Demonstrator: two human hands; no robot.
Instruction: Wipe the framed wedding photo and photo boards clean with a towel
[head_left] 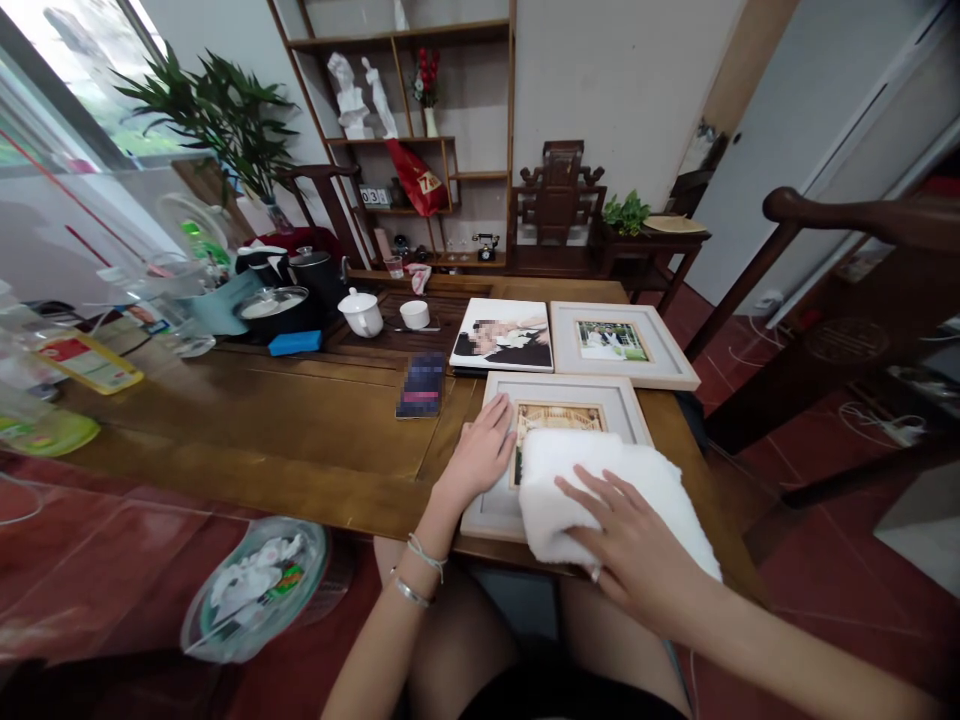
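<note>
A light wooden picture frame (495, 515) lies flat near the front edge of the table, with a wide pale mat around a tan picture (559, 415). My left hand (486, 445) holds its left edge, fingers together along the rim. Over the lower right part of the frame is a folded white fluffy towel (637, 465). My right hand (611, 530) is closed loosely on this towel, fingers somewhat spread and pressing on top. The towel hides the frame's lower right corner and part of the picture.
Behind lie a second frame (667, 350) and a photo album (499, 335). Left of them are a phone (421, 388), a white lidded cup (361, 312), a blue sponge (295, 343) and bottles (90, 360). A bin (319, 560) stands below; a wooden chair (810, 330) is at right.
</note>
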